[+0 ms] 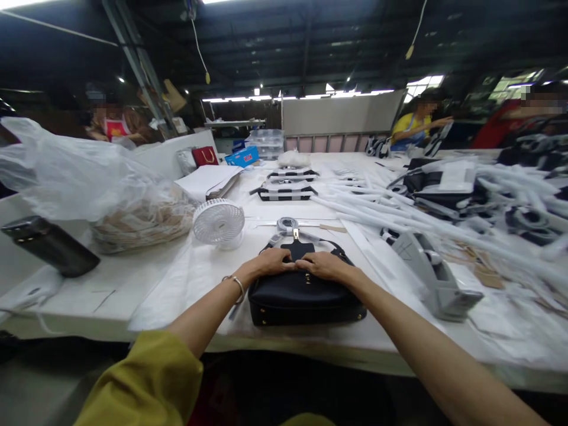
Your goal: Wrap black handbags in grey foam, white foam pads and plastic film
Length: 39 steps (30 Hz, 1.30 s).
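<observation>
A black leather handbag (306,302) with small gold studs lies in front of me at the table's near edge. My left hand (274,261) and my right hand (323,264) meet at its upper edge, fingers curled and closed on the leather. Between and beyond them a black tab (298,247) with a gold clasp (296,234) points away from me. Just past the tab sits a coil wrapped in clear plastic (287,224). What my fingertips do under the edge is hidden.
Left of the bag stand a white fan (218,222), a dark bottle (51,245) and a plastic bag (84,171). A grey tape dispenser (437,275) is on the right, near plastic-wrapped straps (377,207). Wrapped black pieces (286,193) lie ahead. Co-workers sit beyond the table.
</observation>
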{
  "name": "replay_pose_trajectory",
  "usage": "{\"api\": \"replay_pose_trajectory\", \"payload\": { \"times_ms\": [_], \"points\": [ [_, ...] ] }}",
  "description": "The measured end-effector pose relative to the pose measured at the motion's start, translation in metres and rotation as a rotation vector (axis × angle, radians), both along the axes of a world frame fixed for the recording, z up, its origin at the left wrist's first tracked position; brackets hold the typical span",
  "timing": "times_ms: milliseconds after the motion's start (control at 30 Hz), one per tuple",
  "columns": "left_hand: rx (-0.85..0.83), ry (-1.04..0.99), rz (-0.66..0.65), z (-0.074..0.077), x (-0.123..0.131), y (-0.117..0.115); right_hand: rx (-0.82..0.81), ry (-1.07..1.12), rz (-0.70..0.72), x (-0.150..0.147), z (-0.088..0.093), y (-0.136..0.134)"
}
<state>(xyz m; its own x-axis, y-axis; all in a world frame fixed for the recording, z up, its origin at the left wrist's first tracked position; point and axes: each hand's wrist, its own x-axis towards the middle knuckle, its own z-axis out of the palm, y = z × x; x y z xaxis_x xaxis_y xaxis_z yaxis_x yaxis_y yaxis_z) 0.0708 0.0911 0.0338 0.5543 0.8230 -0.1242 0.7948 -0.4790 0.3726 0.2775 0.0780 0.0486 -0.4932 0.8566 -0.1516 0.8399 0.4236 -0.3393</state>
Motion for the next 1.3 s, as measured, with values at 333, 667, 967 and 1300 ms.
{"api": "replay_pose_trajectory", "payload": {
  "times_ms": [333, 667, 967, 1300],
  "points": [
    [-0.081, -0.127, -0.020, -0.019, -0.009, 0.021, -0.082, -0.068, 0.055, 0.005, -0.027, 0.036],
    [0.008, 0.081, -0.036, -0.032, -0.018, 0.019, -0.072, -0.205, 0.064, 0.042, -0.029, 0.041],
    [0.097, 0.014, -0.095, 0.032, -0.004, -0.015, 0.017, -0.104, -0.001, 0.046, -0.023, 0.036],
    [-0.028, 0.147, -0.200, 0.014, -0.020, -0.111, 0.201, 0.034, 0.315, 0.045, 0.004, -0.091]
  ]
}}
